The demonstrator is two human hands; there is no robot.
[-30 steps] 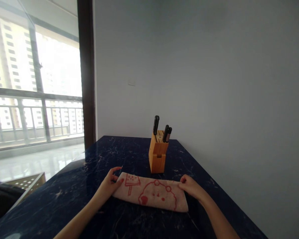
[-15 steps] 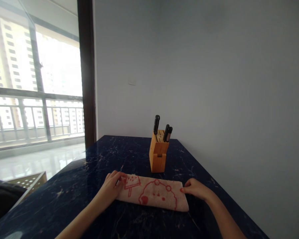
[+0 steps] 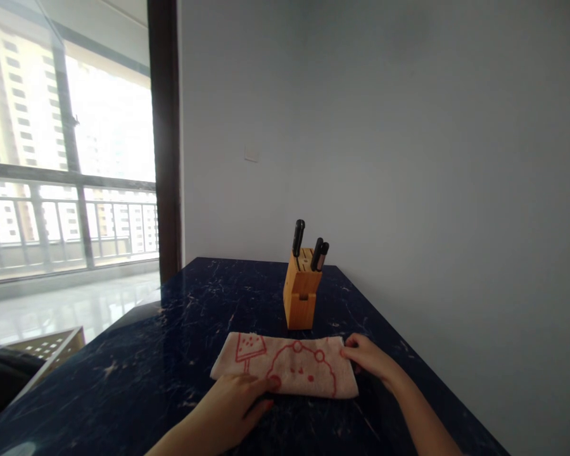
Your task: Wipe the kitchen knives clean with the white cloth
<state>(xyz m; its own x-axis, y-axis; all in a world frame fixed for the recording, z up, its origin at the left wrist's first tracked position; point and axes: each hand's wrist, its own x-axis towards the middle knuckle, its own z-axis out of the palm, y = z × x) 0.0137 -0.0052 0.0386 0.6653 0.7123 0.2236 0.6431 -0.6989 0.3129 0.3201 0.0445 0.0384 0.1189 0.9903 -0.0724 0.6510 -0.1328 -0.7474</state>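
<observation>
A folded pink towel (image 3: pixel 289 367) with red cartoon prints lies flat on the dark blue marbled table (image 3: pixel 137 367). My left hand (image 3: pixel 240 399) rests on the towel's near edge, fingers stretched out flat over the cloth. My right hand (image 3: pixel 368 358) is at the towel's right end, its fingers curled and pinching the far right corner. A wooden knife block (image 3: pixel 301 294) with three black handles stands just behind the towel.
A grey wall runs along the table's right side and back. A dark window frame (image 3: pixel 164 139) and a big window with a balcony rail are on the left. A perforated light box (image 3: pixel 52 345) stands on the floor at the left.
My left hand has left the towel's left end and come toward me onto its near edge. The right hand stays at the right end, its fingers now on the far corner.
</observation>
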